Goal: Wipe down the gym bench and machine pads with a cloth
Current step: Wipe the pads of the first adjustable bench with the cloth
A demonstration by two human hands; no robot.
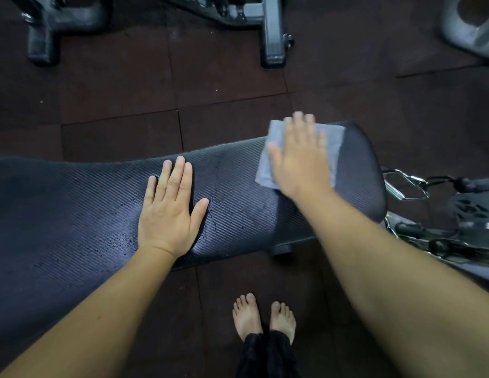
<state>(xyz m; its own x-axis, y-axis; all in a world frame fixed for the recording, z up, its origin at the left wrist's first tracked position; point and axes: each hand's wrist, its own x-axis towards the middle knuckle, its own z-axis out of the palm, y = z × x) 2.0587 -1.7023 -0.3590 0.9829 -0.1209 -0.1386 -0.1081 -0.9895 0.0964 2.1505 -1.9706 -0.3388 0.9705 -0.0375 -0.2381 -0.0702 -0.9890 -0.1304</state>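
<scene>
Worktop [60,214]: long padded gym surface, dark and ribbed, lying across the view.
Cloth [333,140]: grey, spread flat near the worktop's right end.
Right hand [300,162]: fingers straight, palm pressing flat on the cloth, nothing gripped.
Left hand [169,211]: fingers extended, resting flat mid-worktop, apart from the cloth, holding nothing.
Floor [128,99]: dark rubber tiles; machine feet [270,31] beyond the worktop.

The desk [74,214] is covered in dark blue-black padding marked with a fine diagonal ribbed pattern. The cloth [333,140] is seen as plain pale blue-grey. The floor [224,85] is laid in dark reddish-brown tiles, divided by thin seams into squares. The machine frames [273,36] are painted grey; the clips [404,186] are shown silver, the trousers [265,358] black.
</scene>
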